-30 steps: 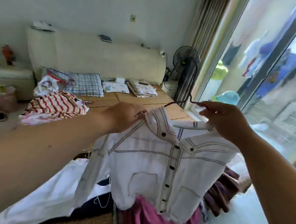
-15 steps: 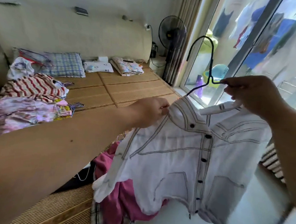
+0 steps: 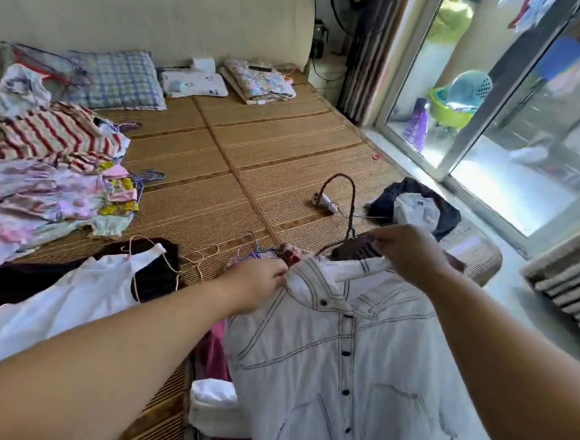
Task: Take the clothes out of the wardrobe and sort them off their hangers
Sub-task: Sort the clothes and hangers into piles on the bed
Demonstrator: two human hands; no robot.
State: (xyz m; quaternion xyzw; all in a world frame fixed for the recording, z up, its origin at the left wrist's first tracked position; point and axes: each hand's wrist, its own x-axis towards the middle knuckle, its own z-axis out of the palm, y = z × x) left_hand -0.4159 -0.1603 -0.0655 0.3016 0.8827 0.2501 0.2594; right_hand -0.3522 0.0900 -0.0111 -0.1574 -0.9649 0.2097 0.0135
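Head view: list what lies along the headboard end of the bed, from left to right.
Plaid pillow → white printed pillow → folded floral cloth → striped curtain

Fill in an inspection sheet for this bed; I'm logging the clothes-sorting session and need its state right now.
Surface: woven mat covering the bed.
Job's things: white shirt held up over the bed's edge; dark hanger with its hook standing above the collar.
Clutter: striped top, pink floral clothes, white top, loose wire hangers, dark bundle, plaid pillow.
Grippers: left hand pinches the shirt's shoulder; right hand grips the dark hanger at the collar.
Cables: white plug lying on the mat, thin cord trailing from it.
Surroundings: glass sliding door, curtain, fan.
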